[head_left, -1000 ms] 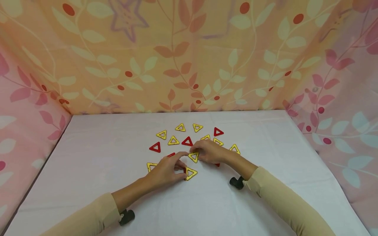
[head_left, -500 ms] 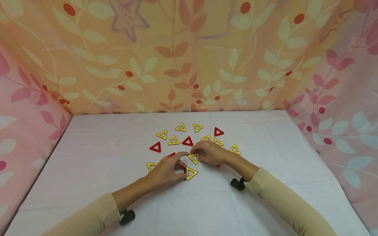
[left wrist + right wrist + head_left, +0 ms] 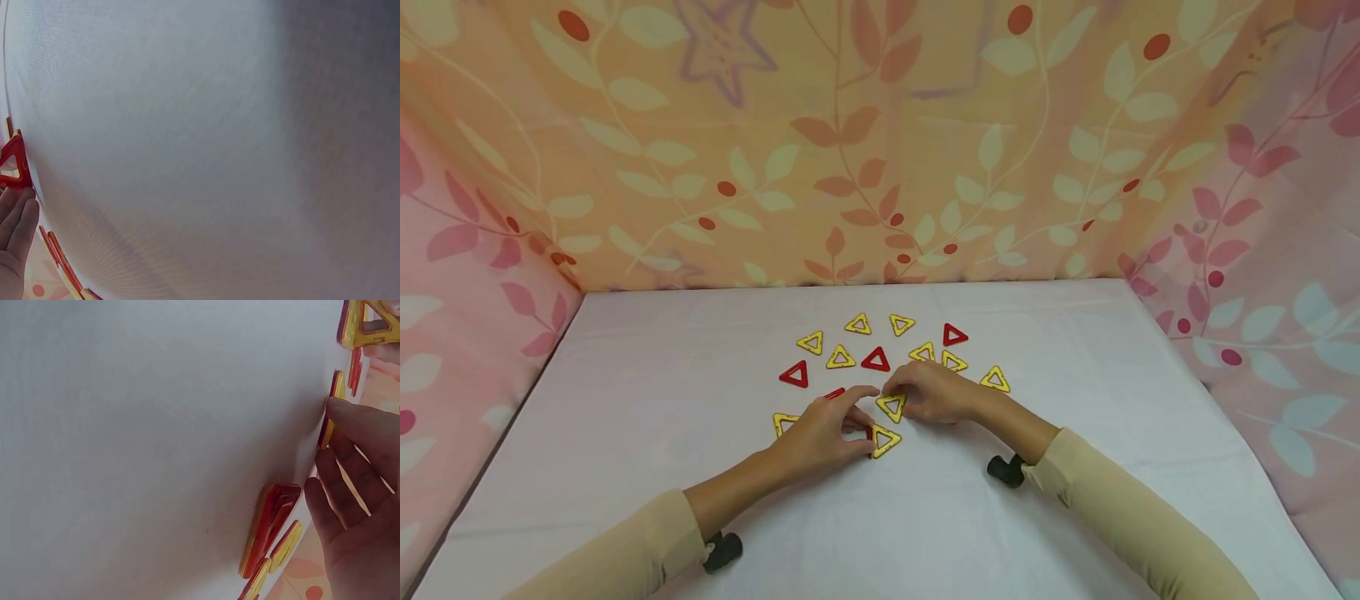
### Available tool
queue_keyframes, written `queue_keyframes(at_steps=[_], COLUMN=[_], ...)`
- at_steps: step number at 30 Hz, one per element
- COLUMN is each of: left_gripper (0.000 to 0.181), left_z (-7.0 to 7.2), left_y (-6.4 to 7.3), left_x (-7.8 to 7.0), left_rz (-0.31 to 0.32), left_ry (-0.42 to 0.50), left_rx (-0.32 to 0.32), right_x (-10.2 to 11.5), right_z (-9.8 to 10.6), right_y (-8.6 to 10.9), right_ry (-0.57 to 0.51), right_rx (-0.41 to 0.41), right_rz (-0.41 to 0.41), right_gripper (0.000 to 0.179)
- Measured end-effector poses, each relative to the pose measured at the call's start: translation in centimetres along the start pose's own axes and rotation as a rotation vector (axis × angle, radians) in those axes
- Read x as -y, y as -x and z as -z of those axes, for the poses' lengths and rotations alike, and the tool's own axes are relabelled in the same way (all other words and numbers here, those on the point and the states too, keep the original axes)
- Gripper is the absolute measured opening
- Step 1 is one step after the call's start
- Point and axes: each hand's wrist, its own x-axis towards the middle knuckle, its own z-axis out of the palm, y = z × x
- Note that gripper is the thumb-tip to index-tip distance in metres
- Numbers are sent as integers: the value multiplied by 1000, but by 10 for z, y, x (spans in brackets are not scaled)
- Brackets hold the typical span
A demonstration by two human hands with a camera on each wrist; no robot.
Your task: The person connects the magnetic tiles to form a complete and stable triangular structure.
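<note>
My left hand [image 3: 820, 437] pinches an upright yellow triangle frame tile [image 3: 888, 448] at its left side, with a red triangle tile [image 3: 22, 156] joined beside it. Just beyond it, my right hand [image 3: 936, 390] holds a second yellow triangle tile [image 3: 891, 397] by its right side, one corner pointing down toward the first. In the right wrist view, thumb and fingers pinch this tile [image 3: 329, 425] edge-on, and the other yellow tile [image 3: 378, 340] shows at the top right. The far fingers of both hands are partly hidden in the head view.
Several loose triangle tiles lie beyond the hands, among them a red tile [image 3: 876, 367], another red tile [image 3: 805, 374] and a yellow tile [image 3: 841, 365]. A yellow tile [image 3: 777, 427] is half behind the left hand. A red and yellow stack [image 3: 265, 531] sits near the right hand.
My right hand has drawn its yellow tile slightly toward the person, closer to the upright tile. The left hand stays in place.
</note>
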Motion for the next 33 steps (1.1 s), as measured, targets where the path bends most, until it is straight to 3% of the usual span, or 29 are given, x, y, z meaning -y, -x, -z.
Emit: queue_keyframes(at_steps=[33], left_gripper=[66], left_z=[0], left_y=[0], left_x=[0], left_rz=[2], left_ry=[-19], left_rx=[-1], right_x=[4], right_z=[-3], right_y=[3], right_ry=[25], right_rx=[33], right_rz=[40], right_gripper=[34])
